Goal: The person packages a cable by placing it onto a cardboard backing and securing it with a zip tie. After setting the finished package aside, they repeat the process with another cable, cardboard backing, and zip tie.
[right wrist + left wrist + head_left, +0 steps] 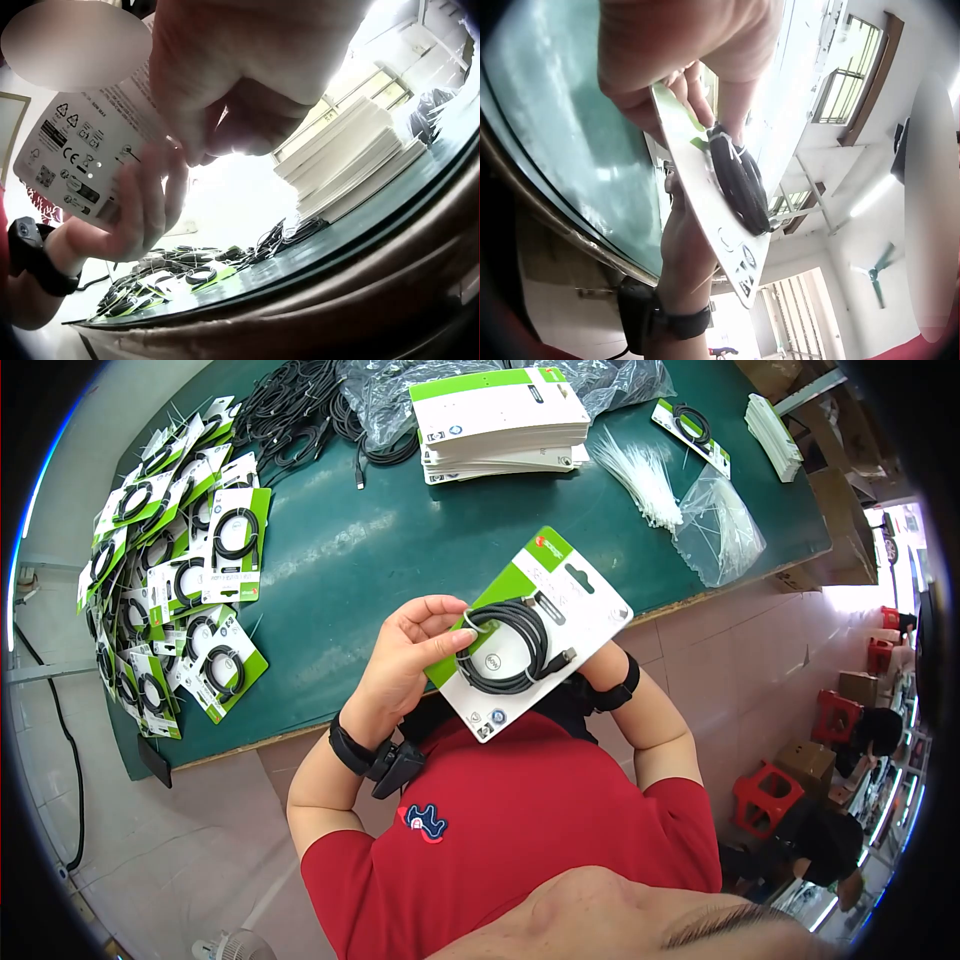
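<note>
i see left hand [412,650] pinching card [560,610] edge | card tilts up-right | right hand [600,660] behind card, grip maybe hidden

Head cam: high, looking steeply down over the counter [400,530], wide fisheye, mid-range. Left wrist cam: below the left hand [682,52], facing up toward ceiling, very close. Right wrist cam: under the right hand [247,82], near counter level, facing across it, very close. All 3 views share the cable card [530,630].
</note>
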